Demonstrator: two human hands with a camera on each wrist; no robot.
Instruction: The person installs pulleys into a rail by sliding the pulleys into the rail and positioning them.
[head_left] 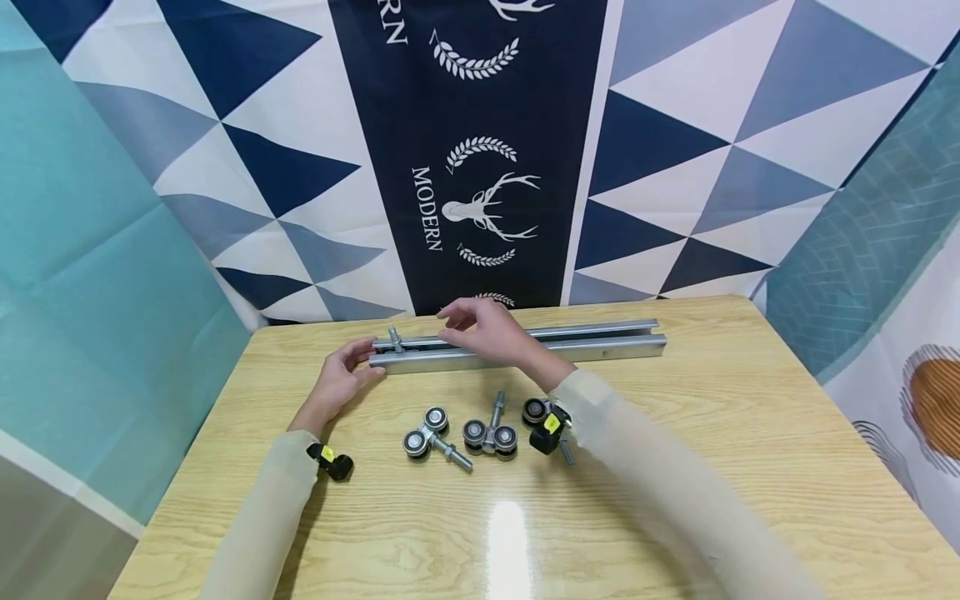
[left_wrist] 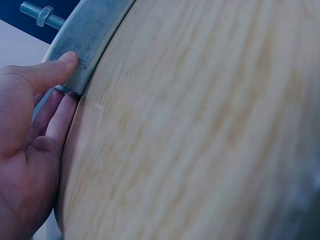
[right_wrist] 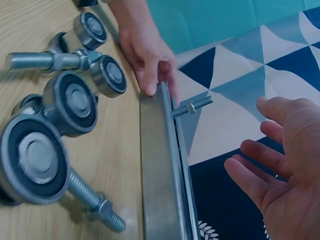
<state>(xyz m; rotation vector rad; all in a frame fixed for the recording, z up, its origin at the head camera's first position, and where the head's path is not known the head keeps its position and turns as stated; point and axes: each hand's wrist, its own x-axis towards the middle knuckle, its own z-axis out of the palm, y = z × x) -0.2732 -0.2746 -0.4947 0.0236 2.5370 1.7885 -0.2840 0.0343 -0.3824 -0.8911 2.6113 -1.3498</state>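
Note:
A long metal C-channel track (head_left: 450,361) lies across the back of the table with its slot facing up. My left hand (head_left: 341,379) holds its left end, the thumb (left_wrist: 67,62) on the near face and the fingers around the end. A threaded bolt with a nut (head_left: 395,338) stands up out of the slot near that end; what it joins inside is hidden. My right hand (head_left: 487,329) hovers over the middle of the track, fingers loosely bent, holding nothing. In the right wrist view the same bolt (right_wrist: 195,106) is apart from the right fingers.
In front of the track lie two roller trolleys, one on the left (head_left: 427,433) and one in the middle (head_left: 491,437), each with a threaded bolt. A third trolley (head_left: 536,410) is partly hidden by the right wrist camera. Patterned cloth (head_left: 480,100) hangs behind the wooden table (head_left: 360,533).

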